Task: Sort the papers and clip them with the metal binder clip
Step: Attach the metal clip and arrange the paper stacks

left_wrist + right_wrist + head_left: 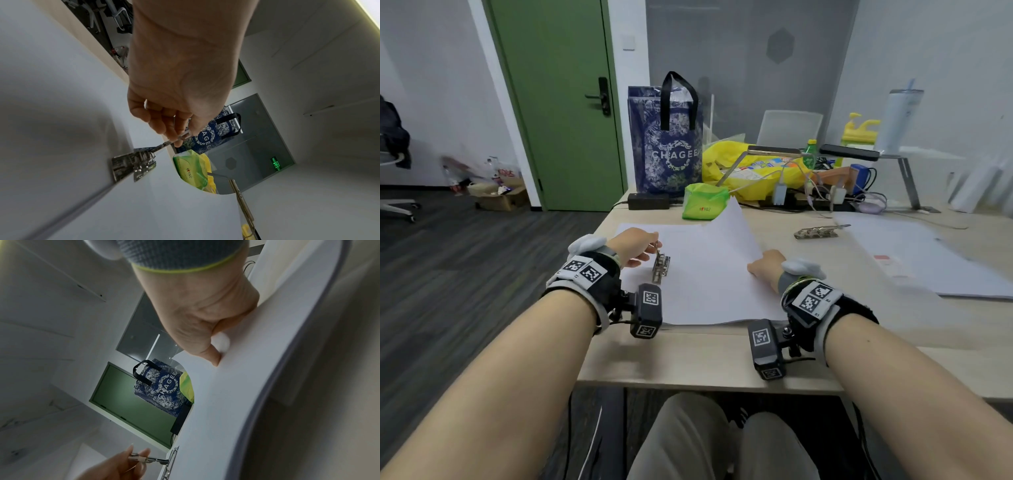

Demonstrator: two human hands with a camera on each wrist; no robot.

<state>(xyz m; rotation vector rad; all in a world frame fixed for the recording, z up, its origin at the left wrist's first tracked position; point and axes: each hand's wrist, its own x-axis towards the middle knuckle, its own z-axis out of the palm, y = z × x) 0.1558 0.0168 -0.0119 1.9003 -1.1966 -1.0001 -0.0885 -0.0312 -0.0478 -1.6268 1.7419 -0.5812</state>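
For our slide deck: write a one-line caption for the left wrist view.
Left hand pinches the lever of the metal clip sitting on the white papers.

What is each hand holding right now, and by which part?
The left hand pinches the raised lever of the metal clip on the papers' left edge. The right hand grips the top sheets at their right edge, lifting them.

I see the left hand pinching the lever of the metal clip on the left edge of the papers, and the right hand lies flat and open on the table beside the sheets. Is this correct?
Not fully. The left hand does pinch the lever of the metal clip on the papers' left edge. But the right hand is not flat on the table: it grips the right side of the sheets and lifts the top one, as the right wrist view shows.
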